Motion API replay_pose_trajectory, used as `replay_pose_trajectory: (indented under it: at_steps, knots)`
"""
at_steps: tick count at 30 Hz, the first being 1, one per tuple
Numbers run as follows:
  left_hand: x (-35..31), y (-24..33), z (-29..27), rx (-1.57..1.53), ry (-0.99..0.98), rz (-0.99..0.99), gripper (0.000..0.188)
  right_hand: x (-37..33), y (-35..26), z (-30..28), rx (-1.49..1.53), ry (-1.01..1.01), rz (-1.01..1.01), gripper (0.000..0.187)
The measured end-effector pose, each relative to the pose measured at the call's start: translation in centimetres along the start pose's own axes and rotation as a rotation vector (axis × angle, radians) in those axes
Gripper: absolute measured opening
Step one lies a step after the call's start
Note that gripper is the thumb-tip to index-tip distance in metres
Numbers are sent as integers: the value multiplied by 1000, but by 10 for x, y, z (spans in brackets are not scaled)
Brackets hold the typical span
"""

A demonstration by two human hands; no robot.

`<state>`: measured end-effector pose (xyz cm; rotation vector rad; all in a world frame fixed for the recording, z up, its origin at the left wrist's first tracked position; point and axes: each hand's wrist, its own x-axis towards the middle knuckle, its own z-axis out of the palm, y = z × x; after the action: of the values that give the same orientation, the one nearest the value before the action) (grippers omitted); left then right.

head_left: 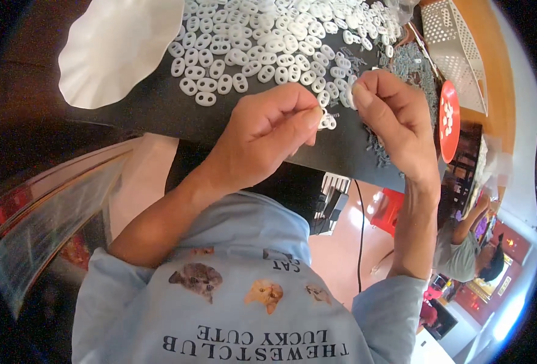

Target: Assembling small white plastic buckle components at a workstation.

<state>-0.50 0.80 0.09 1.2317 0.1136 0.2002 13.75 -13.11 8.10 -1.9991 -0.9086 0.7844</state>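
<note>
My left hand (262,130) is closed in a pinch above the dark table's near edge. Between its thumb and forefinger is a small white oval piece with two holes (330,123), partly covered by the fingertips. A tiny grey part (334,115) shows against that piece. To the right, my right hand (396,115) also has thumb and forefinger pressed together; what they hold, if anything, is hidden. Many loose white oval pieces (238,57) lie spread beyond both hands. Small grey parts (414,64) form a heap behind and beside my right hand.
A white wavy-edged dish (114,51) stands at the left of the dark table (141,112). On the right are a red plate (449,130) with white bits and a white perforated basket (459,60). Another person (468,255) sits farther right; a red stool (388,210) stands below.
</note>
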Motion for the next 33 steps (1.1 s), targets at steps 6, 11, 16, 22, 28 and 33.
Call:
replay_pose_trajectory:
  at_steps: [6,11,16,22,28,33]
  knots:
    - [0,2,1,-4,-19,-9,16,-9,3,8,26,41,-92,20]
    - [-2,4,0,6,-23,-19,16,-13,2,9,-1,-19,-15,14]
    - [-2,1,-1,-1,-39,-17,16,-15,3,10,-9,-24,-66,14]
    - [-1,-1,0,-19,-51,0,16,-13,3,13,12,22,-61,18]
    - [-1,-1,-1,-8,-50,10,17,-14,-2,21,19,45,-59,17]
    - [0,0,-1,10,-47,41,18,-14,-1,25,33,58,-78,18]
